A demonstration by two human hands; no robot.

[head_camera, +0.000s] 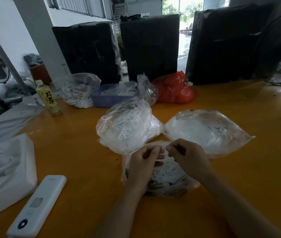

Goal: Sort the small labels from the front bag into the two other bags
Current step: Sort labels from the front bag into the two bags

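Note:
The front bag [167,179] is clear plastic with small printed labels inside and lies on the orange table just before me. My left hand [143,162] and my right hand [186,155] both rest over its far edge, and each pinches the bag's upper rim between thumb and fingers. Behind it to the left stands a bulging clear bag [126,127] full of white labels. To the right lies a flatter clear bag [206,131] with white contents. Which label, if any, sits between my fingers cannot be made out.
A white remote-like device [38,205] and a white foam tray [7,170] lie at the left. Further back stand a yellow drink bottle [48,98], a blue basket [112,97], another clear bag [79,90], a red bag [175,88] and black wrapped boxes [151,47].

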